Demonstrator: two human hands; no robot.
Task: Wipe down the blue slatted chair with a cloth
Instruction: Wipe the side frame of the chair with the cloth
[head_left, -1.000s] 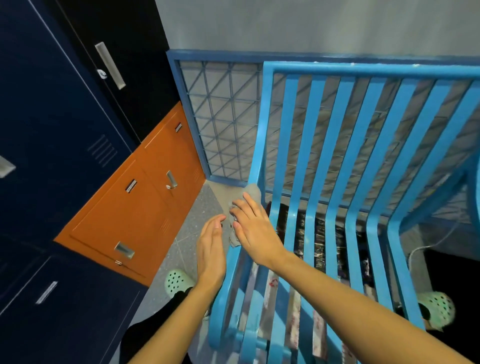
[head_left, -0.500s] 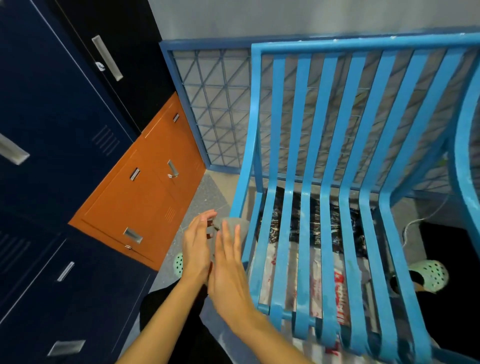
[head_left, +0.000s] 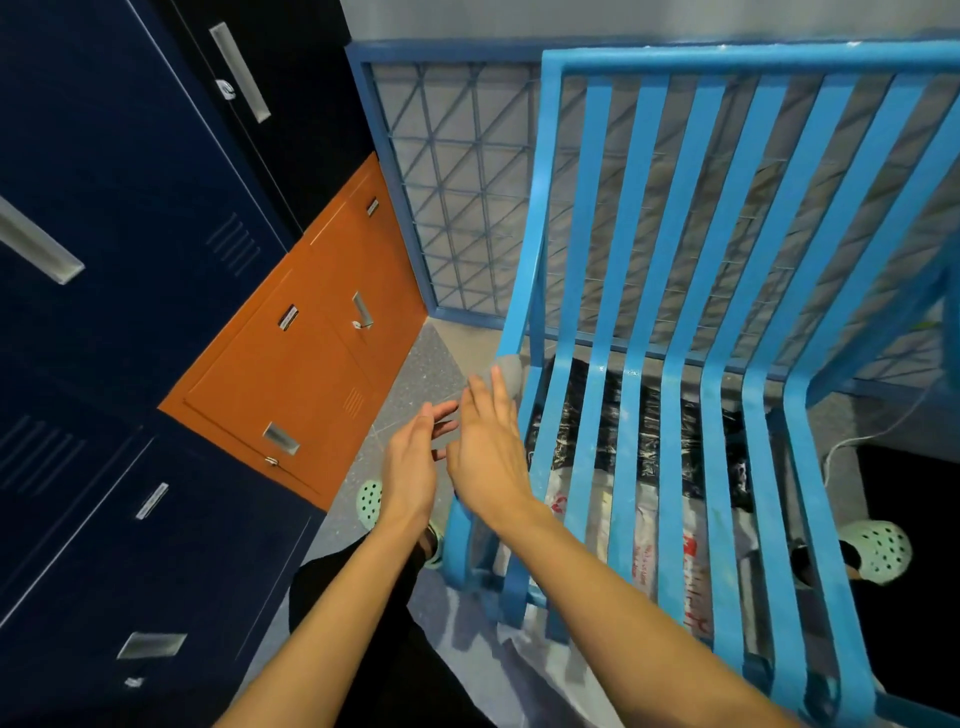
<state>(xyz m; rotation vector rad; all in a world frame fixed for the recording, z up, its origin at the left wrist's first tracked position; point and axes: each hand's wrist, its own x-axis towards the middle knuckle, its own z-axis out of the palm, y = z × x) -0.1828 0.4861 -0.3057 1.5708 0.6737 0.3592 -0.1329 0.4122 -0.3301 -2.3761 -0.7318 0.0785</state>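
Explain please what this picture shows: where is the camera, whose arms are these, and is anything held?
No machine here. The camera sits on a person's head and looks down, so both bare arms are that person's own. The right hand, fingers straight, seems to press a grey cloth against the left edge of the blue slatted chair. The left hand is beside it, open, empty. An orange locker and dark blue lockers stand at the left; plastic bags lie under the seat.

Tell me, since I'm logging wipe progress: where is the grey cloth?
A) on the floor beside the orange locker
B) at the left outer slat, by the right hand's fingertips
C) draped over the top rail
B: the grey cloth peeks out past the right hand's fingertips at the blue chair's left outer slat.
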